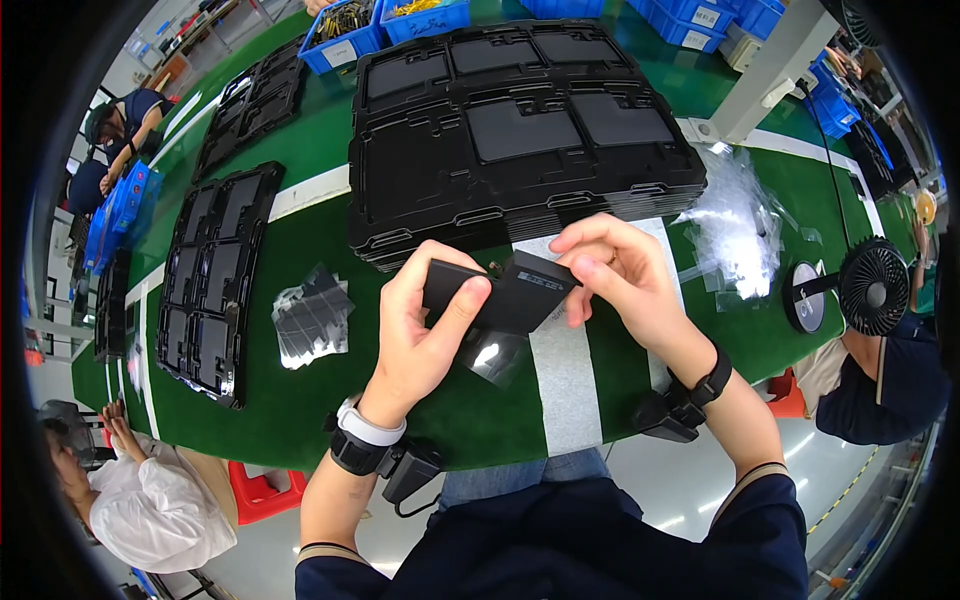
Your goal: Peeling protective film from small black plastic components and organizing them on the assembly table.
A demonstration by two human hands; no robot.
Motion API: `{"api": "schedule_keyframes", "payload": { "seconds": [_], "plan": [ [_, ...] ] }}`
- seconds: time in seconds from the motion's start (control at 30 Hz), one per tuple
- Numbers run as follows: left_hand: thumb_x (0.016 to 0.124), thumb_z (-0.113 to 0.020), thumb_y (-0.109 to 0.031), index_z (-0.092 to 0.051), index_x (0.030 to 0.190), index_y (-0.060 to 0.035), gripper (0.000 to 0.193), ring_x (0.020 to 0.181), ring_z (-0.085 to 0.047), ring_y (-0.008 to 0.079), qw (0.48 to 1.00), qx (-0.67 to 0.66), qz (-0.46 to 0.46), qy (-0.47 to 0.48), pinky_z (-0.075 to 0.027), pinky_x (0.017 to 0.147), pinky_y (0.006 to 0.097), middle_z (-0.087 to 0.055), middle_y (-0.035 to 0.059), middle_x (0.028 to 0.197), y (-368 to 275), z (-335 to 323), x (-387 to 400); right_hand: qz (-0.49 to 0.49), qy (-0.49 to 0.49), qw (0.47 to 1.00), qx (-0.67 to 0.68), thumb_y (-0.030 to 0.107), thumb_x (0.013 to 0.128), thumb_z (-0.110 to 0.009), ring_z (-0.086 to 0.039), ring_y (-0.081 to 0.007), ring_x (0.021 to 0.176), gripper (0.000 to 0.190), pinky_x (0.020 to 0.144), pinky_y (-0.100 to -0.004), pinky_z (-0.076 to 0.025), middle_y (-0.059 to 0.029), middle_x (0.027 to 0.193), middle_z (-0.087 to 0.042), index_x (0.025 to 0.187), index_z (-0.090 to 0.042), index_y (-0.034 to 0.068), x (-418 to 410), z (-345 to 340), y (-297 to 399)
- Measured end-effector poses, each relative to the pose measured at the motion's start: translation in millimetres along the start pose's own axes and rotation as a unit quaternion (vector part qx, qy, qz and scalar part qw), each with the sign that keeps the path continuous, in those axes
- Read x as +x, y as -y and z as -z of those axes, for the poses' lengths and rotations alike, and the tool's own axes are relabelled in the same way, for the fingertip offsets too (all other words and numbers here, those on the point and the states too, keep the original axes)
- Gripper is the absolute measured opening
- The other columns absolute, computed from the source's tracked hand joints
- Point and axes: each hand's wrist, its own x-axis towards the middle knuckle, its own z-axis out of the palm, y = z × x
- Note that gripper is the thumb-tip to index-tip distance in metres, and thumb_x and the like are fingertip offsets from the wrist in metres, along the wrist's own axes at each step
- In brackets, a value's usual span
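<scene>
A flat, black, notched block (510, 296), which looks like a battery pack, is held above the bench in front of me. My left hand (427, 330) grips its left end, thumb on the near face and fingers behind. At its right corner are the fingers of my right hand (630, 277), thumb and fingertips against the edge. Small print shows on the raised right edge. Beneath the pack, a clear film sheet (499, 356) lies on the green mat, partly hidden. Beyond my hands stands a stack of black plastic trays (420, 176) with dark flat pieces in several pockets.
Film pieces (311, 315) lie left, with a larger heap of clear film (731, 225) at right. Two black trays (214, 277) (255, 101) sit left. A small fan (874, 285) and a metal post (772, 75) stand right. Blue bins (341, 52) line the back. Co-workers sit at both sides.
</scene>
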Motion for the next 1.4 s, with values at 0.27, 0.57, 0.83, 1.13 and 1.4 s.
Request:
{"api": "schedule_keyframes", "payload": {
  "seconds": [0.27,0.57,0.83,1.13,1.4],
  "plan": [
    [0.083,-0.060,-0.009,-0.054,0.079,-0.0008,0.011,0.059,-0.049,0.0037,0.999,0.040,-0.007,0.001,-0.038,0.053,0.0198,-0.055,0.0009,0.066,2.8,0.4,0.8,-0.003,0.024,0.989,-0.145,0.014,0.087,-0.058,-0.053,-0.0074,0.051,0.016,0.046,-0.0199,-0.039,-0.0025,0.066,-0.059,0.083,-0.063,-0.001,2.7,1.8,-11.0],
    [0.074,-0.065,-0.010,-0.054,0.070,-0.0007,0.014,0.056,-0.048,0.0047,0.990,0.049,0.118,0.061,-0.037,0.050,0.0214,-0.052,0.0010,0.059,0.0,3.2,3.6,-0.026,0.125,0.958,-0.258,0.012,0.082,-0.061,-0.034,-0.0054,0.042,0.034,0.040,-0.0248,-0.026,-0.0035,0.043,-0.042,0.054,-0.047,-0.001,3.8,6.5,-9.1],
    [0.077,-0.061,-0.015,-0.058,0.073,-0.0038,0.012,0.049,-0.043,0.0017,0.955,-0.099,0.260,0.100,-0.026,0.039,0.0175,-0.053,-0.0020,0.061,-5.4,8.9,5.1,0.051,0.156,0.959,-0.230,-0.005,0.067,-0.065,-0.056,-0.0110,0.073,0.035,0.062,-0.0219,-0.045,-0.0058,0.101,-0.059,0.101,-0.062,0.004,2.6,-2.4,-2.8],
    [0.095,-0.037,-0.034,-0.059,0.102,0.0046,0.045,0.067,-0.060,0.0117,0.982,-0.115,0.126,0.079,-0.043,0.056,0.0212,-0.063,0.0109,0.082,5.2,5.1,2.6,0.017,0.018,0.995,-0.098,0.006,0.084,-0.060,-0.058,-0.0067,0.078,0.012,0.070,-0.0236,-0.047,-0.0042,0.084,-0.063,0.093,-0.056,0.000,3.2,3.4,-3.9],
    [0.089,-0.055,-0.012,-0.060,0.094,0.0040,0.018,0.053,-0.052,0.0060,0.985,-0.053,0.124,0.103,-0.042,0.053,0.0190,-0.060,0.0029,0.071,2.2,0.7,1.6,0.004,0.001,0.995,-0.096,0.004,0.082,-0.062,-0.061,-0.0083,0.078,0.032,0.073,-0.0244,-0.048,-0.0063,0.085,-0.066,0.112,-0.051,0.002,2.5,-2.6,-2.4]
  ]
}}
